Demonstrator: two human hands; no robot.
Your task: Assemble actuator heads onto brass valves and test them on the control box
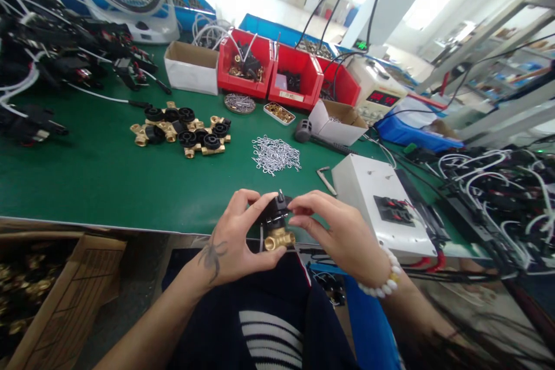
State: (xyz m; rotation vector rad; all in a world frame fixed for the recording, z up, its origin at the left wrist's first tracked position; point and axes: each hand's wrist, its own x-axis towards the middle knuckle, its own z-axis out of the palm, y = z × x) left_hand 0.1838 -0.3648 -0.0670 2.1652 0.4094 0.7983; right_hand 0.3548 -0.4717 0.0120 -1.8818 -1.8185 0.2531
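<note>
In front of my body, at the table's near edge, my left hand (236, 234) holds a brass valve (277, 238) with a black actuator (274, 210) on top. Its thumb lies under the brass body and the fingers reach over the actuator. A pale cable hangs at the valve's left. My right hand (344, 231) is at the actuator's right side, thumb and forefinger close together; what they pinch, if anything, is too small to make out. Beyond the hands lies a pile of silvery wire clips (276, 155). Several brass valves with black caps (184, 130) lie further left.
Red bins (292, 78), a white box (191, 69) and a dish of small pins (240, 103) line the back. A pale test box (381, 205) stands right, near an angled metal tool (326, 180). Cabled black units (65, 52) crowd the left; a carton (65, 300) sits below.
</note>
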